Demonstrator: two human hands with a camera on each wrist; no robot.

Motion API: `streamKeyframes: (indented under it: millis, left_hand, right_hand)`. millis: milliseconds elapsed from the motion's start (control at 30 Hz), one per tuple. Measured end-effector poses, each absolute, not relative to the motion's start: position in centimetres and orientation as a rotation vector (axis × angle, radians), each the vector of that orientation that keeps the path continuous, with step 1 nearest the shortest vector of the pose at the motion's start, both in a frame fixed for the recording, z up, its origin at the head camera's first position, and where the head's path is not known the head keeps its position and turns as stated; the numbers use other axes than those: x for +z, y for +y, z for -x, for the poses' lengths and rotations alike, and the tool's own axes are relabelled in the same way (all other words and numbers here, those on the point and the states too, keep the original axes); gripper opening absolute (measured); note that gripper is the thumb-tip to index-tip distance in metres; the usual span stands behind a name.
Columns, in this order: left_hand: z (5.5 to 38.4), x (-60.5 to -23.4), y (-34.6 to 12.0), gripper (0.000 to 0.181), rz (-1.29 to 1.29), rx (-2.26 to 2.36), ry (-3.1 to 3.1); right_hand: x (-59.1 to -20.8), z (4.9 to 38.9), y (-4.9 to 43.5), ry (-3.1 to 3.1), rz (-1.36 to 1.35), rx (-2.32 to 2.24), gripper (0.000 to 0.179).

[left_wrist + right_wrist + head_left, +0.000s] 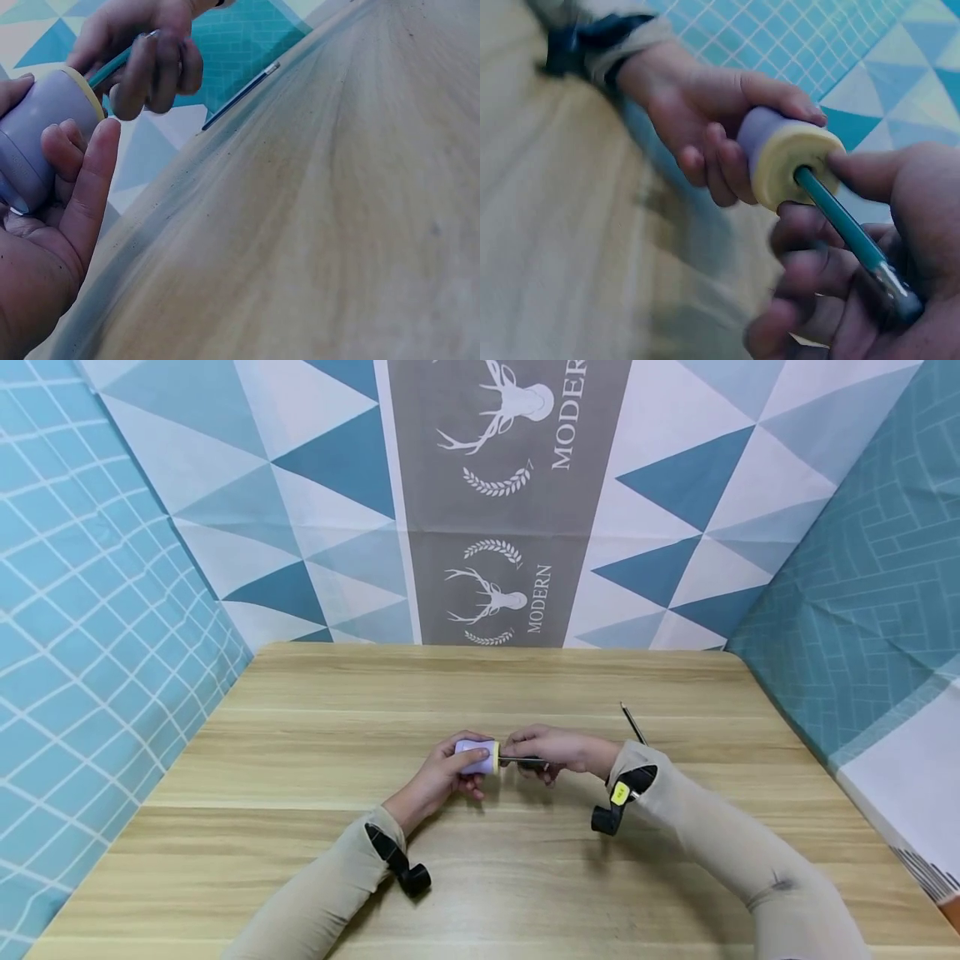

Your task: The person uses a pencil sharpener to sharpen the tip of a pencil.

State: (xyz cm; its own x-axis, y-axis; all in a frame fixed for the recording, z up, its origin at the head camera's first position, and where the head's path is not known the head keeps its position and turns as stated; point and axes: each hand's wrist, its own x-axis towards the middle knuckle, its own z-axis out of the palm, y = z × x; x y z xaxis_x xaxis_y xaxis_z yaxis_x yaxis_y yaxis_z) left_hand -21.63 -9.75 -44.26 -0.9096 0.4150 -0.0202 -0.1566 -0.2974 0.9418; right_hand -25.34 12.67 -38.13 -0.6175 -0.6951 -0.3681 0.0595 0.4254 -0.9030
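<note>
My left hand grips a light purple pencil sharpener with a yellow end, which is held above the table. A green pencil sticks into the hole in that yellow end; its point is hidden inside. Around the pencil, the fingers of my right hand are curled, with its silver and dark back end near the palm. In the right wrist view, the right thumb touches the sharpener's yellow rim. The right fingertips are blurred there.
A second, dark pencil lies on the wooden table, beyond my right wrist. Each wrist carries a black camera mount. Patterned cloth walls stand behind the table and at both sides.
</note>
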Motion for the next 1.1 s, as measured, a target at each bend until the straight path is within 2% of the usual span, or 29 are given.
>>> streamKeyframes:
  millis: [100,267,467,667,733,833,933,1000,1100]
  left_hand:
    - [21.7,-44.2,-9.8,0.019,-0.302,2.261,1.588]
    - [21.7,-44.2,-9.7,0.017,-0.262,2.261,1.589]
    - [21.7,-44.1,-9.8,0.015,-0.255,2.26,1.597]
    - [21.7,-44.0,-9.7,0.017,-0.238,2.247,1.619]
    - [21.8,-44.0,-9.7,0.019,-0.234,2.24,1.63]
    - [21.8,-44.0,-9.7,0.02,-0.239,2.237,1.631]
    - [21.8,-44.1,-9.8,0.02,-0.245,2.235,1.622]
    - [21.8,-44.1,-9.8,0.019,-0.249,2.233,1.617]
    - [21.8,-44.2,-9.8,0.018,-0.245,2.233,1.61]
  right_hand:
    - [-37.6,25.0,13.0,2.171,0.76,-1.175,0.028]
    - [-37.0,23.9,13.4,2.56,1.278,-0.942,0.021]
    - [-38.7,23.0,12.9,2.819,1.771,-0.525,0.017]
    - [-39.7,23.5,12.6,2.949,2.32,0.366,0.005]
    - [-39.6,23.8,12.7,2.889,2.456,0.632,0.01]
    - [-39.5,24.1,12.7,2.82,2.546,0.801,0.02]
    - [-39.4,24.2,12.6,2.77,2.569,0.77,0.013]
    - [-39.3,24.2,12.5,2.755,2.533,0.632,0.004]
    - [-39.1,24.1,12.1,2.739,2.392,0.284,0.014]
